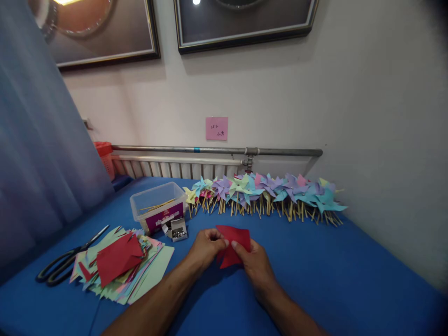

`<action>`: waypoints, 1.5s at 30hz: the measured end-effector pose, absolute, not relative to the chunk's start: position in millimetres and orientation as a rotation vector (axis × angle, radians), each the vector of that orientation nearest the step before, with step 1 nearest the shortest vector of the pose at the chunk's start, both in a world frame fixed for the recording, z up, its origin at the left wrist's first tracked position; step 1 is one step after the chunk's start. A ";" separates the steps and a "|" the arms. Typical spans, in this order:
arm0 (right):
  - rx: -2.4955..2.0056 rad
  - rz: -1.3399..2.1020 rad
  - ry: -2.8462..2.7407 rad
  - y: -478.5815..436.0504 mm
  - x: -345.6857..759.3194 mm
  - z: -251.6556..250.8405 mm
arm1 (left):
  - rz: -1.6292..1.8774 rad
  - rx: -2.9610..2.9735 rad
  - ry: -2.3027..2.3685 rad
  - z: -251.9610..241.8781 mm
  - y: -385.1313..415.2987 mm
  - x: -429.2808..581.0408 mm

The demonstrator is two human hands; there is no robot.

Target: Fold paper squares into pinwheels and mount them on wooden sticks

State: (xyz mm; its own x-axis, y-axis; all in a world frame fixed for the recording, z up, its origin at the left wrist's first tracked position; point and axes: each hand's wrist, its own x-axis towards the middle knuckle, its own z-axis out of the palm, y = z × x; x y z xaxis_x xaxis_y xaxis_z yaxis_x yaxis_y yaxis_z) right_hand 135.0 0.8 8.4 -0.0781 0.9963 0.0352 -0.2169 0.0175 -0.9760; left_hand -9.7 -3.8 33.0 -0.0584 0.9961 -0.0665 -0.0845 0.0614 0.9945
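Observation:
Both my hands hold a red paper sheet [235, 233] just above the blue table, near its middle. My left hand [207, 246] pinches the sheet's left edge between thumb and fingers. On the right side, my right hand [252, 259] grips it with the thumb on top and the fingers behind, mostly hidden. Slits appear to be cut in the lower left part of the sheet. To the left lies a pile of coloured paper [150, 275] with another red cut sheet [119, 256] on top. A small open box of metal pins [179, 230] sits beyond my left hand.
Black-handled scissors [66, 261] lie left of the pile. A clear plastic tub [159, 205] holding thin sticks stands behind the box. Several finished paper pinwheels [266, 189] on sticks lie in a row along the back. A metal rail [217, 150] runs along the wall.

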 end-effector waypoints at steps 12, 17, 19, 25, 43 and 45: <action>-0.981 1.457 -1.030 -0.4 131.8 0.7 | 1.233 1.007 1.254 29.2 -3.6 -6.3; -0.978 1.474 -1.018 -1.9 129.3 -0.2 | 1.217 1.012 1.273 32.8 -5.4 -5.6; -0.964 1.484 -1.006 -3.0 128.7 -0.9 | 1.218 0.995 1.255 33.1 -5.4 -5.3; -0.911 1.525 -1.000 -4.6 127.7 2.6 | 1.234 0.969 1.222 30.8 -4.0 -4.8; -0.843 1.668 -0.865 -4.5 136.0 17.5 | 1.168 1.083 1.351 26.7 -1.8 -7.6; -0.875 1.639 -0.878 -3.6 135.6 15.9 | 1.168 1.067 1.335 28.5 -2.8 -7.7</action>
